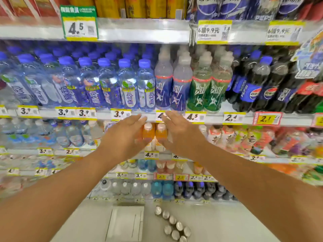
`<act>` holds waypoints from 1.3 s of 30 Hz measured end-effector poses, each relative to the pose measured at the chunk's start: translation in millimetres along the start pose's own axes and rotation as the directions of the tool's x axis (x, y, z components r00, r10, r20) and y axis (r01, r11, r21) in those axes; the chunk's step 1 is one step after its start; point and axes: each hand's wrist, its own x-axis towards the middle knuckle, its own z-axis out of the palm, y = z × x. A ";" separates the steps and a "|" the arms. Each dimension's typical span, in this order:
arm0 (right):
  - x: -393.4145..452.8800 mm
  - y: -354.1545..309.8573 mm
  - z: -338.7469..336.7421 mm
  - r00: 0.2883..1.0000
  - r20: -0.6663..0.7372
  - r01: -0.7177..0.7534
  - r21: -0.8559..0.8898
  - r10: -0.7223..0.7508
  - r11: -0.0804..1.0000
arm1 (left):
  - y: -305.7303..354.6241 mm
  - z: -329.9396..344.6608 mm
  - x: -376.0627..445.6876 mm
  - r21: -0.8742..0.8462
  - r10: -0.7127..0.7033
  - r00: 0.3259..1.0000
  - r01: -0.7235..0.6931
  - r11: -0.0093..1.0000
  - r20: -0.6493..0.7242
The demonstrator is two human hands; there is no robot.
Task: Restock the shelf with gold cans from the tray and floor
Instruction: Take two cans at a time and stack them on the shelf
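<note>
Both my arms reach forward toward the drink shelves. My left hand (125, 135) and my right hand (180, 132) are held out with straight fingers, palms facing each other, and hold nothing. Between them, farther back, stand two orange bottles (154, 135) on a shelf. Gold cans (138, 7) fill the top shelf, above a 4.5 price tag. On the floor below stand several cans (173, 224) in a curved row, seen from above by their silver tops. A flat white tray (126, 223) lies on the floor left of them; I cannot see anything in it.
Shelves of bottles run across the whole view: blue-capped water bottles (87, 82) at the left, purple and green drinks (188, 84) in the middle, dark cola bottles (258, 86) at the right. Yellow price tags line every shelf edge (139, 30). The pale floor (218, 222) lies below.
</note>
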 end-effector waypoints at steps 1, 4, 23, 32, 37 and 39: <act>-5.9 0.9 13.5 1.000 -0.002 -0.014 -0.008 0.014 1.000 | -1.7 15.4 -2.6 -0.017 0.002 1.000 -0.002 1.000 0.001; -23.8 4.6 64.4 0.998 0.019 -0.061 0.032 0.060 0.998 | -13.0 73.2 -13.8 0.040 0.010 0.996 -0.013 0.999 0.086; -209.6 59.5 529.1 0.884 0.388 -0.324 0.103 0.262 0.941 | -64.0 550.0 -184.6 -0.154 -0.052 0.925 0.117 0.981 0.376; -253.8 98.7 721.9 0.873 0.397 -0.309 -0.001 0.284 0.951 | -100.9 738.9 -218.2 -0.003 -0.041 0.926 0.045 0.999 0.376; -275.6 113.3 798.0 0.867 0.416 -0.305 0.009 0.274 0.952 | -112.8 820.2 -233.7 0.008 -0.038 0.927 0.038 0.999 0.373; -281.5 119.8 821.1 0.859 0.432 -0.312 0.015 0.275 0.950 | -116.0 847.6 -239.0 0.008 -0.034 0.922 0.033 0.999 0.385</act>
